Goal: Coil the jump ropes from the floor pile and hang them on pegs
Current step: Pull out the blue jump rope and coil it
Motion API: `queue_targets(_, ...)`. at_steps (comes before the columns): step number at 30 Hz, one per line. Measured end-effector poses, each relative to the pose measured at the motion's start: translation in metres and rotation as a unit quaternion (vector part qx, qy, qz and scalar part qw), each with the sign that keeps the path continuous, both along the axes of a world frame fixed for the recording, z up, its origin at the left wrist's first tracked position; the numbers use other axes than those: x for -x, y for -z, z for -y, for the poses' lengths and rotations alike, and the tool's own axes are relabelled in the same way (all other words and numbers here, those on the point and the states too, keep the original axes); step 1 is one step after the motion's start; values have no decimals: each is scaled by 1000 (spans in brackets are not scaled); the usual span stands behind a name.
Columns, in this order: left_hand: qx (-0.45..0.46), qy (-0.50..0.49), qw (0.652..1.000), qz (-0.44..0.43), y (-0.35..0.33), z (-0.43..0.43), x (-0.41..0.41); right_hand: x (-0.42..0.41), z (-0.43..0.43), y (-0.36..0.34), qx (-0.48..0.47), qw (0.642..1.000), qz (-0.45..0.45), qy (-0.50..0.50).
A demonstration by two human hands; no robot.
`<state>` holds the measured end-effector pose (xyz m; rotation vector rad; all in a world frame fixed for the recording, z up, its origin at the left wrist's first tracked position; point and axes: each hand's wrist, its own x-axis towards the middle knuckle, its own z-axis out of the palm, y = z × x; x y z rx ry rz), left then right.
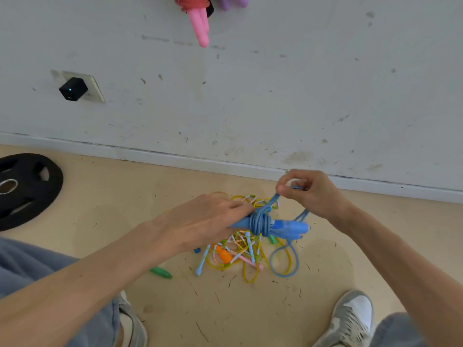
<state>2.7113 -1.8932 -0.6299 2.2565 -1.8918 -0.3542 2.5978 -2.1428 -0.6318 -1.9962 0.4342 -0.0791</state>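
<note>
While your left grip [208,219] clasps the wound blue jump rope [260,222], lying nine-to-three, your right grip [308,194] pinches its free strand at one o'clock.

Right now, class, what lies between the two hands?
In the head view, strands of the blue rope run from the pinch of the right hand to the coil round the handles in the left hand.
</note>
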Motion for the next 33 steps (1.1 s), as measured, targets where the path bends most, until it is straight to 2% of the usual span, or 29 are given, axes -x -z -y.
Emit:
queue_targets(1,42,-26,996,-73,2,-2,1,5,2,5,-26,1000,-15,6)
queue_targets(3,106,-109,962,-226,7,-1,-2,13,-2,16,-68,997,-48,-6)
queue_targets(5,146,-176,922,-313,13,3,-8,14,-14,22,-88,993,-70,-46)
queue_targets(6,158,-203,909,-328,17,5,-11,13,-20,24,-91,990,-74,-72)
queue_targets(9,160,-283,897,-301,31,4,-22,7,-36,22,-66,987,-79,-121)
queue_targets(14,39,-358,911,-202,46,0,-35,0,-39,6,84,987,-45,-132)
queue_targets(18,-69,-333,934,-111,47,-1,-30,-2,-48,-7,109,979,-3,-173)
queue_targets(21,-116,-266,954,-76,42,-3,-16,-7,-54,-16,104,976,17,-189)
queue_targets(24,-103,-150,980,-74,32,-5,2,-13,-46,-22,150,975,36,-159)
queue_targets(27,-54,-60,994,-77,21,-6,11,-11,-23,-22,124,986,11,-114)
queue_targets(29,-30,-42,993,-103,16,-6,10,-4,-7,-12,81,993,-11,-90)
queue_targets(33,54,-80,972,-212,10,-1,4,12,1,13,7,997,-17,-74)
